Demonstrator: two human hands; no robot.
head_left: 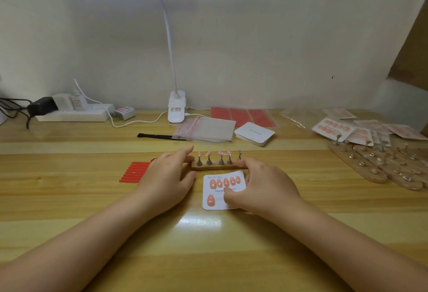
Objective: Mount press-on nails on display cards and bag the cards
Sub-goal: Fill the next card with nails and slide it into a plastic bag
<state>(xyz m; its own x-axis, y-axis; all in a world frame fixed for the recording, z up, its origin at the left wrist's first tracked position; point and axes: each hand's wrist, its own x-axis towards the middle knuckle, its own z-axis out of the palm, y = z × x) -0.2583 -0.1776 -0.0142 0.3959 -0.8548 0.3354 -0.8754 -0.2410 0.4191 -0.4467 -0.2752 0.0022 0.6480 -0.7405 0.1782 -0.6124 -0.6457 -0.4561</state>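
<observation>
A white display card point(218, 196) lies on the wooden table in front of me, with several pink press-on nails in its top row and one at its lower left. Just beyond it stands a wooden holder strip point(215, 166) with metal stands, most of them topped by a pink nail. My left hand point(169, 176) touches the strip's left end with relaxed fingers. My right hand point(261, 185) covers the card's right side, its fingers reaching to the strip's right end and its thumb pressing on the card. Clear bags point(206, 129) and blank cards point(254, 133) lie farther back.
Red adhesive strips point(135, 172) lie left of my left hand, red sheets point(243, 115) at the back. Bagged finished cards point(335, 127) and empty wooden holders point(382, 164) crowd the right side. A clamp lamp point(176, 109), a power strip point(74, 113) and a black tool point(157, 136) sit behind.
</observation>
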